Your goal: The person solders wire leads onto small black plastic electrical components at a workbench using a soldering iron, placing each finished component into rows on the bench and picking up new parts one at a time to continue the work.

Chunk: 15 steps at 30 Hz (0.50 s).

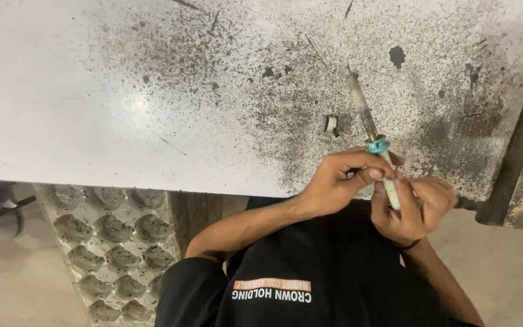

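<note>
Teal-collared rod (375,142) sits pinched between left (334,184) and right (416,206) fingers.

- left hand (340,181) and right hand (416,209) are gripping a soldering iron (373,136) over the speckled table (152,91)
- a small clip (332,125) is lying just beside the iron

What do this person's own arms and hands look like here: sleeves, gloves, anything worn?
Both hands are bare, with no gloves. The left hand has nothing on its wrist or forearm; a short black sleeve ends above the elbow. The right hand has a thin dark band at the wrist. The sleeves belong to a black T-shirt with white and orange print on the chest.
</note>
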{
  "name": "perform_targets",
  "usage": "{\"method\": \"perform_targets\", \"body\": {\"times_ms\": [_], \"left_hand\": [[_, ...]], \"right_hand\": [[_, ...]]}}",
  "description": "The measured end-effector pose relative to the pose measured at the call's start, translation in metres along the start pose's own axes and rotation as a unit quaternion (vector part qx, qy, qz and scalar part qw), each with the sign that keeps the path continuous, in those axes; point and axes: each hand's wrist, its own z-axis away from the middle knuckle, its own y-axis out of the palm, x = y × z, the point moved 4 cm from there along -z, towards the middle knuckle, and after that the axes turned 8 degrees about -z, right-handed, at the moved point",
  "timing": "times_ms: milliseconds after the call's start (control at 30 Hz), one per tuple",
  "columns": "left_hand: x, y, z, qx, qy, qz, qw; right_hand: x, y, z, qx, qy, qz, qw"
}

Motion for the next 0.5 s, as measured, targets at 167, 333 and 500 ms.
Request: {"method": "perform_targets", "body": {"times_ms": [167, 333, 500], "left_hand": [[-0.005, 0.001, -0.011, -0.013, 0.025, 0.092, 0.995], [-0.022, 0.025, -0.004, 0.119, -0.007, -0.080, 0.990], [-0.057, -0.020, 0.003, -0.031, 0.157, -0.400, 0.902]], "right_hand": [[0.014, 0.007, 0.007, 0.138, -0.005, -0.146, 0.980], [-0.007, 0.020, -0.001, -0.061, 0.220, -0.435, 0.871], [-0.027, 0.022, 0.014, -0.113, 0.326, -0.550, 0.761]]}}
